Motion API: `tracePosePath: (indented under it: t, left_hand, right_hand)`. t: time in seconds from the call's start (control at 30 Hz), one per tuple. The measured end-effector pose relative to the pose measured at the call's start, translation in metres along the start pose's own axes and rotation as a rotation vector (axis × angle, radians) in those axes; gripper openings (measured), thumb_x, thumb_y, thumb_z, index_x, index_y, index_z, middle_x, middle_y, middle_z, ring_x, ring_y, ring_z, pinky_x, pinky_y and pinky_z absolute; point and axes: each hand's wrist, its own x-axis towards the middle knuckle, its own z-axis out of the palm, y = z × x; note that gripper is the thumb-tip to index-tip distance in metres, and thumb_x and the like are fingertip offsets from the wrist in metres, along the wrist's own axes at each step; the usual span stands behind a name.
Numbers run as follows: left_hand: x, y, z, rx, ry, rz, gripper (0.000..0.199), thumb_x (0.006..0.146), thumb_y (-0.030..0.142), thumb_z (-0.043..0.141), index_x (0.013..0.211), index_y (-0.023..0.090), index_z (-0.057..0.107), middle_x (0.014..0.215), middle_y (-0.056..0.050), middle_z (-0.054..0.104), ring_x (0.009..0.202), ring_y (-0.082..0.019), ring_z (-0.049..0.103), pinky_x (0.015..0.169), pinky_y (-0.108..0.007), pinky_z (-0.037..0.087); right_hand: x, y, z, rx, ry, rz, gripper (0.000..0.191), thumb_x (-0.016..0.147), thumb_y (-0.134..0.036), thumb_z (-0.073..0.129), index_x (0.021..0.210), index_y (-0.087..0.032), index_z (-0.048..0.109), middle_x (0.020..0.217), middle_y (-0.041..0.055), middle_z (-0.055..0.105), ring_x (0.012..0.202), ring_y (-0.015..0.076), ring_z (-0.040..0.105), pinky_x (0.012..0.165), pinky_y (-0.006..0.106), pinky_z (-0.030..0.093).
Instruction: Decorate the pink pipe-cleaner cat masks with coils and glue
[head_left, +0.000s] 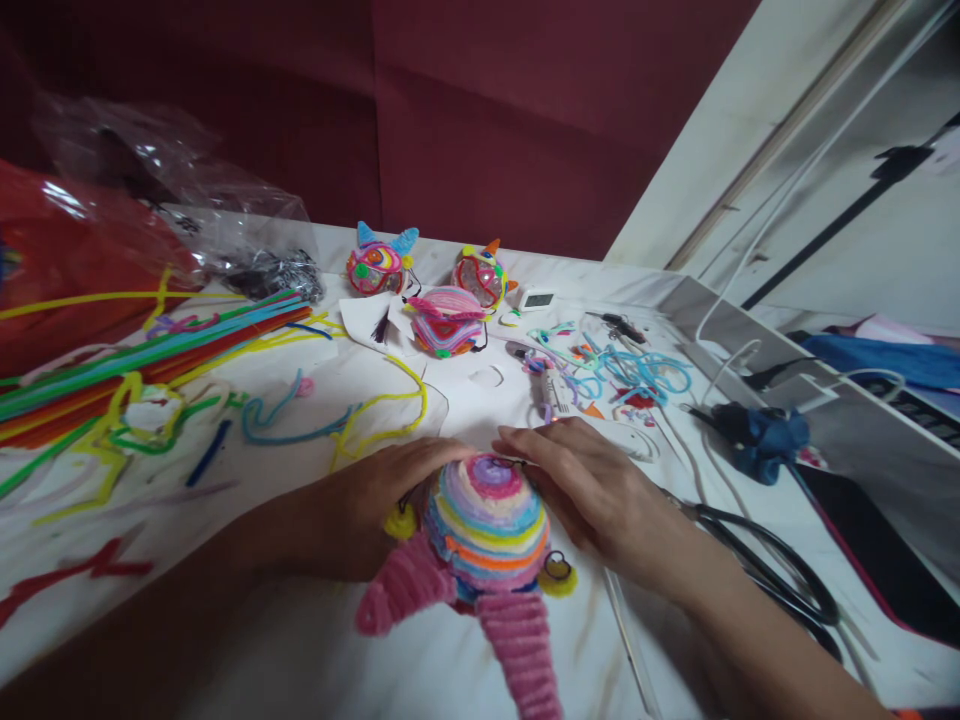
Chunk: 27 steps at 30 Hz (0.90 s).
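Note:
A round pipe-cleaner ornament [491, 530] with colourful rings and two pink horns is in front of me, horns towards me. My left hand [382, 495] grips its left side, thumb and fingers mostly hidden behind it. On the opposite side, my right hand [592, 480] curves round with its fingers over the far edge. Small yellow discs, the left one [401, 522] and the right one [559, 578], hang from its sides. The far face of the ornament is hidden.
Three similar ornaments stand further back, one pink-striped [446, 325]. Bundled pipe cleaners [150, 370] lie left beside a clear plastic bag [202, 190]. To the right are blue pipe cleaners [637, 370], black-handled scissors [772, 560] and a dark phone-like slab [885, 550].

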Motion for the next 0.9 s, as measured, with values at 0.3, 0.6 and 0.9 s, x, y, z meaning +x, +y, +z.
tracePosePath:
  t: [0.3, 0.6, 0.9]
  left_hand:
    - [-0.001, 0.0, 0.001, -0.03, 0.008, -0.024, 0.063, 0.096, 0.044, 0.076, 0.152, 0.027, 0.054, 0.153, -0.011, 0.068, 0.138, -0.031, 0.066, 0.12, -0.044, 0.052]
    - [0.002, 0.002, -0.001, -0.025, -0.006, -0.014, 0.066, 0.093, 0.047, 0.079, 0.151, 0.028, 0.054, 0.152, -0.011, 0.068, 0.138, -0.032, 0.066, 0.116, -0.043, 0.055]
    - [0.0, 0.001, 0.0, -0.031, 0.005, -0.015, 0.068, 0.092, 0.043, 0.08, 0.152, 0.028, 0.054, 0.153, -0.012, 0.067, 0.139, -0.032, 0.066, 0.119, -0.044, 0.054]
  right_hand:
    - [-0.001, -0.001, -0.006, -0.022, -0.01, -0.01, 0.058, 0.108, -0.008, 0.048, 0.165, -0.018, 0.037, 0.094, 0.008, 0.077, 0.082, 0.0241, 0.071, 0.074, 0.039, 0.059]
    - [-0.002, -0.002, -0.008, -0.052, -0.015, -0.022, 0.062, 0.106, -0.006, 0.049, 0.166, -0.018, 0.036, 0.092, 0.007, 0.076, 0.082, 0.0249, 0.071, 0.074, 0.04, 0.058]
    - [-0.002, 0.0, -0.012, -0.07, -0.057, 0.007, 0.042, 0.113, -0.018, 0.047, 0.155, -0.018, 0.048, 0.099, 0.0109, 0.081, 0.086, 0.0262, 0.077, 0.079, 0.043, 0.063]
